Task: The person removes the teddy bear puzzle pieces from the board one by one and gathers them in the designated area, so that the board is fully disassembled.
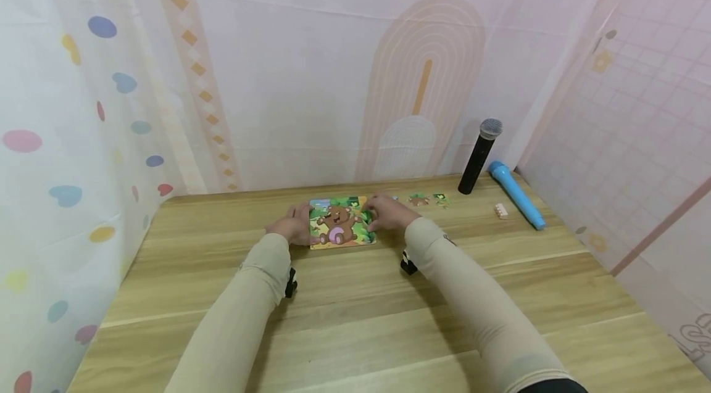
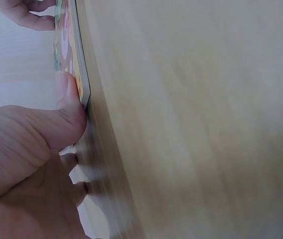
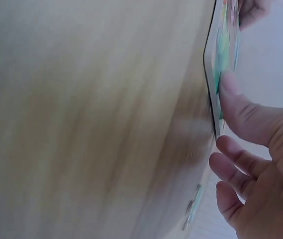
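A jigsaw puzzle (image 1: 337, 223) with a brown bear on a green, leafy background lies on the wooden table, between both hands. My left hand (image 1: 294, 224) holds its left edge; in the left wrist view the thumb (image 2: 70, 102) lies against the near corner. At the opposite edge my right hand (image 1: 389, 213) grips the puzzle. Its thumb (image 3: 240, 107) rests on the picture side in the right wrist view, and its other fingers are bent beside the edge. Part of each hand's hold is hidden behind the board.
Loose puzzle pieces (image 1: 418, 199) lie right of the right hand, near the back edge. Farther right, a black microphone (image 1: 478, 158) stands upright, a blue microphone (image 1: 516, 195) lies flat, and a small pale pink object (image 1: 501, 211) sits close by. A patterned curtain (image 1: 300, 72) hangs behind the table.
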Demonstrator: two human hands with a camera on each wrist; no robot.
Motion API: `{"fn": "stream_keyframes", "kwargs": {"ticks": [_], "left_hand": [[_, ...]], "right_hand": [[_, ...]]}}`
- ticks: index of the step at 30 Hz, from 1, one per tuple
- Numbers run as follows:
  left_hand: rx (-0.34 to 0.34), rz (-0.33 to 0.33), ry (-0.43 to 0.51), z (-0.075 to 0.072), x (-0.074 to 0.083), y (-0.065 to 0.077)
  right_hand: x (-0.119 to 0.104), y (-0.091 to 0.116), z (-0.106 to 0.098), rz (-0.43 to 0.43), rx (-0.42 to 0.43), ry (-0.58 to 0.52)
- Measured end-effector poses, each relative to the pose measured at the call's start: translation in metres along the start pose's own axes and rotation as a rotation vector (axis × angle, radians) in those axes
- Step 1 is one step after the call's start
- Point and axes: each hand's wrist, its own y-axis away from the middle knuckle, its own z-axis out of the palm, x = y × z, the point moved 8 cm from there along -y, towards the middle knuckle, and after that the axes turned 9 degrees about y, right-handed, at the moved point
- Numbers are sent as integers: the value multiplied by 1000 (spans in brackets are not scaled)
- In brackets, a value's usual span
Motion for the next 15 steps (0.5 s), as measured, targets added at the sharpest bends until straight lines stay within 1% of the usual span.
{"fn": "stream_keyframes", "kwargs": {"ticks": [3,6,9,12,15], "left_hand": [[17,20,20,-1,3,2],[13,47,19,-1,7,3],[-3,60,14,2,7,4],[-16,60,-16,3,8,2],[-28,49,-54,4,8,1]], "right_hand": [[0,-2,1,9,-6,-4],[0,-3,3,25,-20,-12],[0,-4,5,44,-25,-20],[-1,-6,6,46,-22,-31],[-2,-6,6,27,-20,-57]]}}
